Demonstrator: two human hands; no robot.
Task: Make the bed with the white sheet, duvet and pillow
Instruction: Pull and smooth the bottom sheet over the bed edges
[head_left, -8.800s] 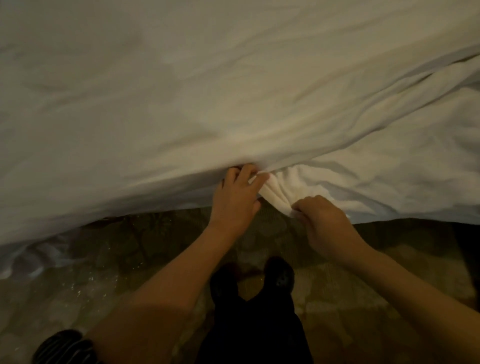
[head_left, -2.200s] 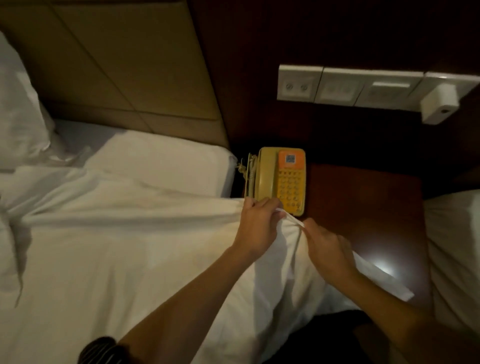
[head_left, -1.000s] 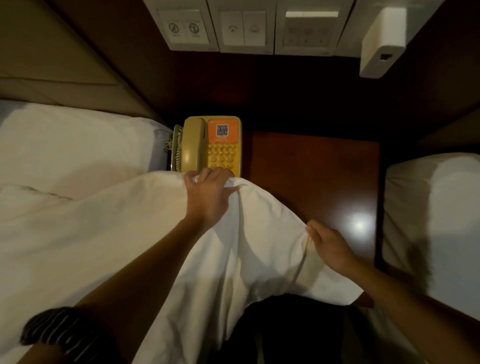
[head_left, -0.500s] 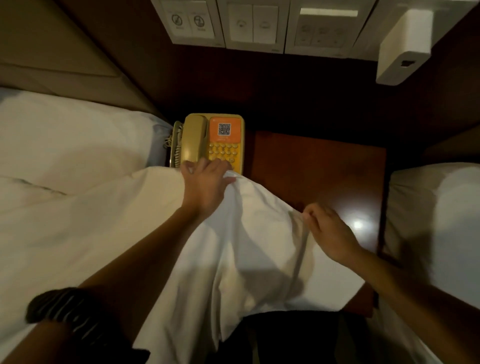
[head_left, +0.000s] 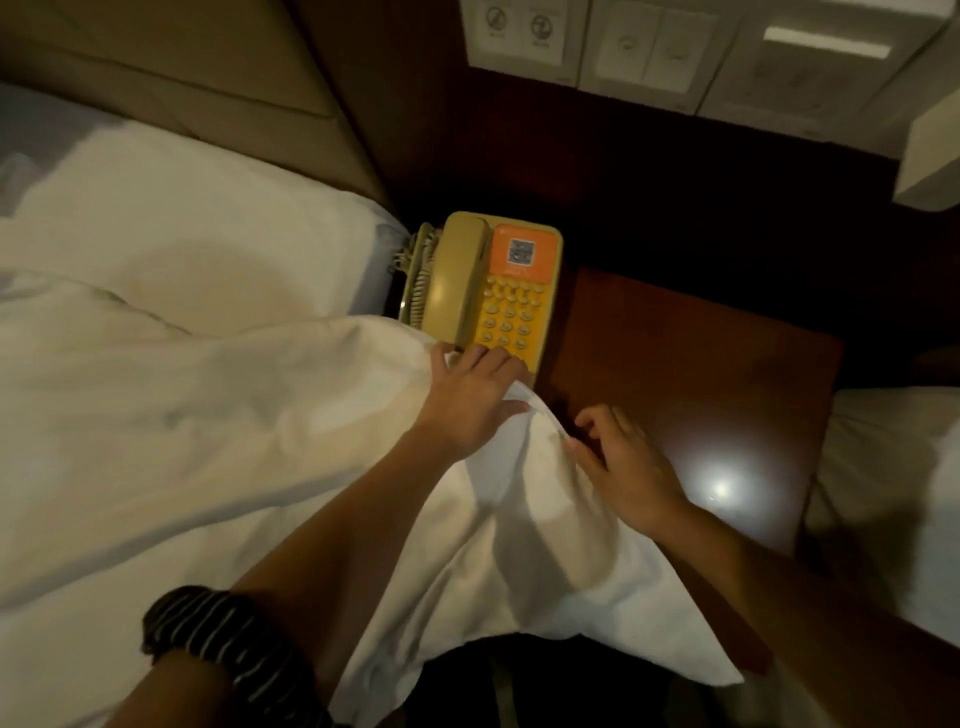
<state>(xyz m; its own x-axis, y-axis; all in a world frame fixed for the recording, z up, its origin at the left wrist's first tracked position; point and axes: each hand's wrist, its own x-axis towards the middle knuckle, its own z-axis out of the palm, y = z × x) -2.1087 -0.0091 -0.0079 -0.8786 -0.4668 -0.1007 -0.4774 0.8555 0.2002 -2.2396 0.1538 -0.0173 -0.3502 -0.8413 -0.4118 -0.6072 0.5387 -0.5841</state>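
1. My left hand (head_left: 470, 400) lies palm down on the top corner of the white cotton duvet (head_left: 218, 447), fingers spread and curled over its edge, pinning the cloth right where it meets the near end of the telephone.
2. My right hand (head_left: 623, 465) sits just beside it on the same edge, fingers bent loosely and the thumb touching a raised fold; whether it actually pinches the fabric I cannot tell.
3. The duvet covers the bed from the left side of the view to that corner, wrinkled along the middle, and its side flap hangs off the mattress edge down toward my legs, with a pointed corner low on the right.
4. Beyond the duvet's top edge, the white fitted bed sheet (head_left: 208, 249) lies bare and fairly smooth up to the padded beige headboard (head_left: 171, 67).
5. The yellow corded telephone with an orange keypad panel (head_left: 491, 283) stands on the glossy dark reddish wooden nightstand (head_left: 691, 384), close against the mattress, its coiled cord on the bed side.
6. A bright reflection of a lamp shows on the nightstand top to the right of my right hand.
7. On the dark wood wall above, a row of white switch panels (head_left: 649, 47) runs across the top of the view.
8. A second white-covered bed (head_left: 893, 488) borders the nightstand on the right.
9. A black sleeve with thin white stripes (head_left: 228, 644) is pushed up my left arm.
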